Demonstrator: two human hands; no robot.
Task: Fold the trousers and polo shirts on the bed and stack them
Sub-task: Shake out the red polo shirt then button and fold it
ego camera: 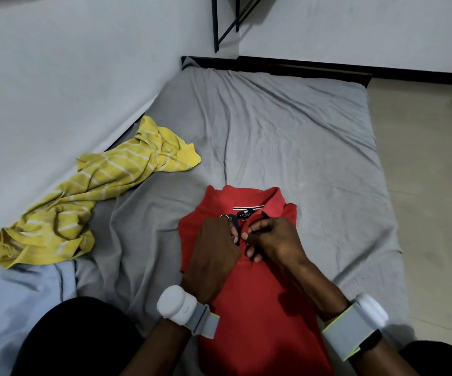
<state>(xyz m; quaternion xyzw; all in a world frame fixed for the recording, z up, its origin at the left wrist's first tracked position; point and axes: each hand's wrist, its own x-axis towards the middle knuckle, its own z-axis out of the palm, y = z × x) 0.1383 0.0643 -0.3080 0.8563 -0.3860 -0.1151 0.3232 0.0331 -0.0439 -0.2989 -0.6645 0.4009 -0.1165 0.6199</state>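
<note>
Grey-sheeted bed (pixel 287 126) before us: our left hand (pixel 214 248) and right hand (pixel 273 240) both pinch the placket of the red polo shirt (pixel 260 308), which lies flat and unfolded. The yellow striped polo (pixel 97 183) lies crumpled nearby. We judge nothing is stacked yet.

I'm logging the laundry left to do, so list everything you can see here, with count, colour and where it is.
red polo shirt: one, red, flat on the bed before the person, collar away
yellow polo shirt: one, yellow with white stripes, crumpled at the bed's left
light blue garment: one, pale blue, lower left beside the yellow polo shirt; kind unclear
bed: one, wrinkled grey sheet, in the room's corner
metal frame: one, black, by the far wall
floor: pale, right of the bed
wrist units: two, white on grey bands, one per wrist
left grip: one hand, pinching the red polo shirt's placket
right grip: one hand, pinching the same placket
</note>
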